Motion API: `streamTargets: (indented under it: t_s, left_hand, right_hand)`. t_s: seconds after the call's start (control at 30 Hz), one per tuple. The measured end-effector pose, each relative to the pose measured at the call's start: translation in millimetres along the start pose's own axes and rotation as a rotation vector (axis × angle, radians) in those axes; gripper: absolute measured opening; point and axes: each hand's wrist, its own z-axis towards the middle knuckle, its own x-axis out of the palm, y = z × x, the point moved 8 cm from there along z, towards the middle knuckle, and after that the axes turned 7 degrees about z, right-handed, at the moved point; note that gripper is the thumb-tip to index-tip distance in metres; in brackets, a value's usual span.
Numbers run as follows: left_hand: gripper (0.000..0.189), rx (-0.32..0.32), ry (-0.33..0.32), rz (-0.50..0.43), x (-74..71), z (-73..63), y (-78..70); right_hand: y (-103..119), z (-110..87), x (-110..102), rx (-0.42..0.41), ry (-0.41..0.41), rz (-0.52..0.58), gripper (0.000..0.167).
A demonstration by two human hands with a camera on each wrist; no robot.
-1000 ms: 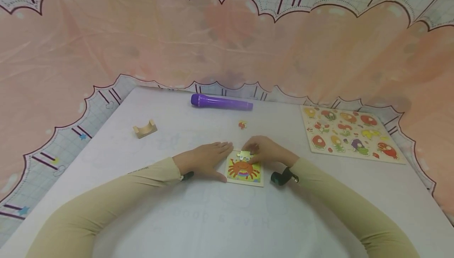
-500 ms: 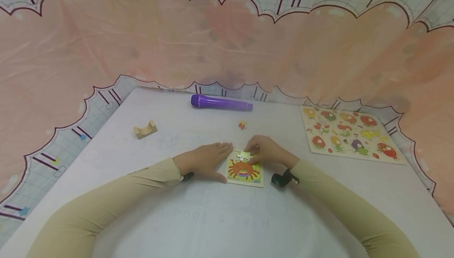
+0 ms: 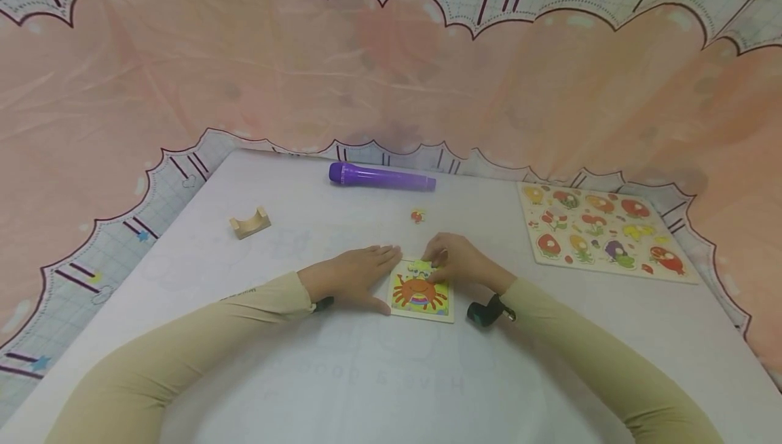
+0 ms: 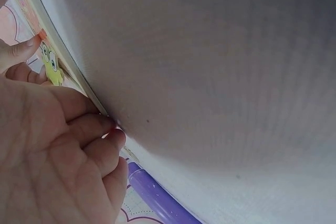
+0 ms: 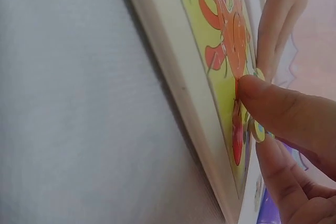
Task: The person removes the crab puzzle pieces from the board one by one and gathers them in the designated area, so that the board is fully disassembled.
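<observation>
A small square crab jigsaw puzzle (image 3: 421,301) in a pale wooden frame lies on the white table. My left hand (image 3: 349,274) rests flat along its left side, fingers extended and thumb by the near left corner. At the puzzle's far edge my right hand (image 3: 462,261) pinches a yellow puzzle piece (image 3: 419,269) with the crab's eyes on it. In the right wrist view this piece (image 5: 258,129) sits tilted between thumb and fingertips, close over the board. The left wrist view shows its eyes (image 4: 50,59) beside the frame.
Beyond the puzzle lies a small loose red and yellow piece (image 3: 417,216). Farther back is a purple toy microphone (image 3: 382,176). A curved wooden block (image 3: 250,223) stands at left, and a fruit and vegetable puzzle board (image 3: 605,230) lies at right.
The puzzle piece in my right hand has turned slightly, from a pale look to showing its yellow face, over the far part of the puzzle. My left hand has stayed in place.
</observation>
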Motion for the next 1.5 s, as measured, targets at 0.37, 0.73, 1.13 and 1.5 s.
streamTargets:
  t_s: [0.37, 0.73, 1.13, 1.5]
  left_hand:
    - [0.103, -0.01, 0.003, -0.016, 0.5, -0.4, 0.1]
    - [0.103, -0.026, 0.015, -0.022, 1.7, 1.0, 2.6]
    - [0.103, -0.031, 0.016, -0.025, -0.2, 0.1, 1.1]
    - [0.104, -0.022, 0.01, -0.006, -1.2, 0.6, -0.2]
  right_hand:
    - [5.9, -1.9, 1.3, 0.014, 0.002, -0.012, 0.027]
    - [9.6, -2.5, 2.3, -0.002, 0.039, -0.09, 0.029]
    - [6.3, -3.1, 0.5, -0.014, 0.066, -0.064, 0.033]
    - [3.3, -4.1, 2.0, -0.031, 0.067, -0.083, 0.032]
